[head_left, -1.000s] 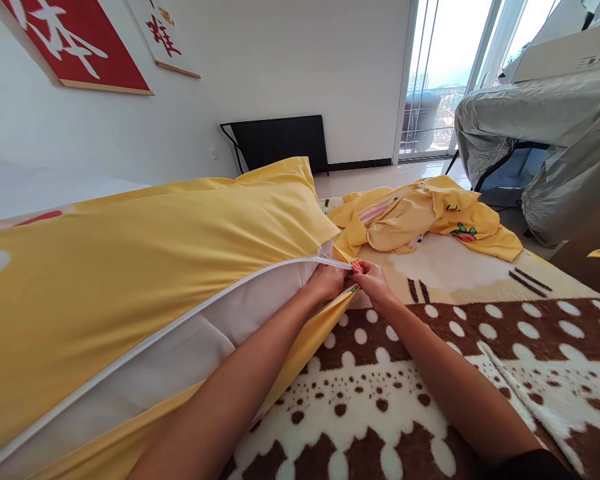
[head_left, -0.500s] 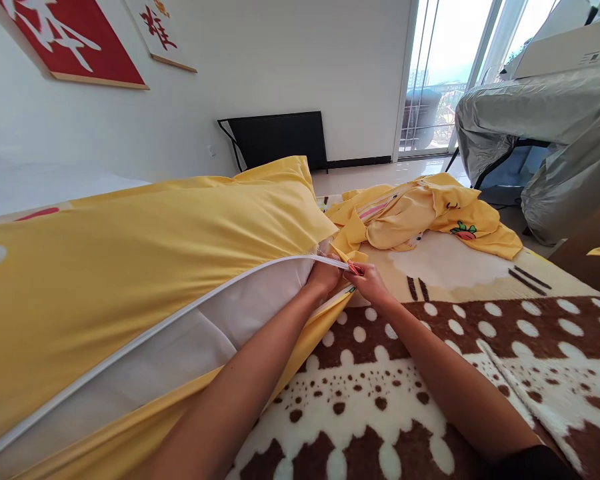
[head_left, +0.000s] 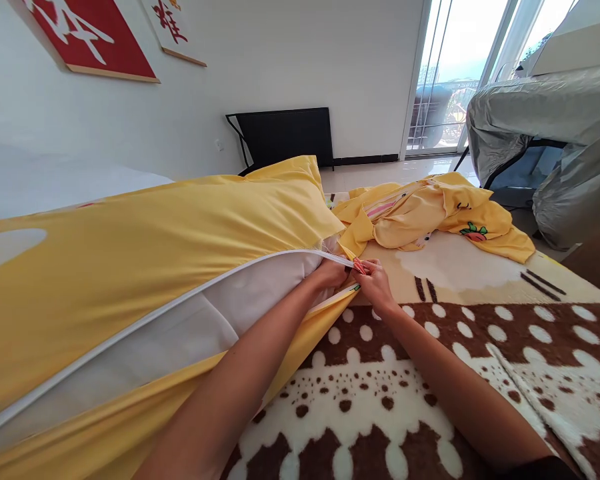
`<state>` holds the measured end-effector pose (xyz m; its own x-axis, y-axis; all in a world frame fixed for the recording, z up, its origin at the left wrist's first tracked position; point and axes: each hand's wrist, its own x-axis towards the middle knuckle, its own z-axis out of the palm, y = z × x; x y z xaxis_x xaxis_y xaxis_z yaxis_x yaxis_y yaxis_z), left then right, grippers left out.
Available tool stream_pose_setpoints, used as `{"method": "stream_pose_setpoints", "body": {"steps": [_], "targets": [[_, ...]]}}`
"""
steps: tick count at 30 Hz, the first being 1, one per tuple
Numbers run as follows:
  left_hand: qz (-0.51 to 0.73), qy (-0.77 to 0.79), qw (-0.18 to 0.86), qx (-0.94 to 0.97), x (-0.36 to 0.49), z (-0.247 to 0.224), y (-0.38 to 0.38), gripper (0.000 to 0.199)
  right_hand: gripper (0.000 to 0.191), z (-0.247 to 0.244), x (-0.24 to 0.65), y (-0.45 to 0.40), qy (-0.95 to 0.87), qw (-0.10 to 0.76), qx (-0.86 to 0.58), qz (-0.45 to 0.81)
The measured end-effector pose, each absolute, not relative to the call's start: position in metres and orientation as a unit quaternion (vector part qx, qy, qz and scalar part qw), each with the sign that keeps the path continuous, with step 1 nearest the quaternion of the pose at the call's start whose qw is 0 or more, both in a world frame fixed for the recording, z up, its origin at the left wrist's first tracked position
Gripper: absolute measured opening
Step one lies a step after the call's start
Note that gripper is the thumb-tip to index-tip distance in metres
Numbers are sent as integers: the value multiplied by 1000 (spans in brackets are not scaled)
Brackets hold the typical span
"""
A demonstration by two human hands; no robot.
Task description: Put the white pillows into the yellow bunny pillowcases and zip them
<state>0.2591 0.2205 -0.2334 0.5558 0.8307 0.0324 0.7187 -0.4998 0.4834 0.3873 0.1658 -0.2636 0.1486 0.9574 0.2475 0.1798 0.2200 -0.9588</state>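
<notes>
A long yellow cushion cover (head_left: 215, 213) lies across the left, its side gaping along a white zipper (head_left: 220, 275). Inside shows a white cushion (head_left: 190, 333). My left hand (head_left: 333, 273) reaches to the right end of the gap, its closed fingers at the zipper and partly hidden by the cloth. Close beside it, my right hand (head_left: 376, 283) pinches the zipper's end, where a bit of red-printed fabric shows at the fingertips. The two hands nearly touch. Frayed threads hang from the cover's edge just above them.
Crumpled yellow printed fabric (head_left: 430, 213) lies beyond my hands on a brown and cream plush blanket (head_left: 380, 393). A black folded frame (head_left: 285, 137) leans on the back wall. On the right stands furniture under a grey cover (head_left: 535, 110), near a glass door (head_left: 453, 73).
The view has turned slightly left, so everything sits a little further right. Both hands remain at the zipper's end, with the right hand's fingers slightly shifted.
</notes>
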Motion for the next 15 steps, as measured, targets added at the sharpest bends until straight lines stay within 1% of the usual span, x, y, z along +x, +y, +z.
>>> {"method": "stream_pose_setpoints", "body": {"steps": [6, 11, 15], "targets": [[117, 476, 186, 851, 267, -239, 214, 23, 16, -258, 389, 157, -562, 557, -515, 330], [176, 530, 163, 813, 267, -248, 212, 23, 16, -258, 388, 156, -561, 572, -499, 331], [200, 546, 187, 792, 271, -254, 217, 25, 17, -259, 388, 158, -560, 568, -503, 333]]}}
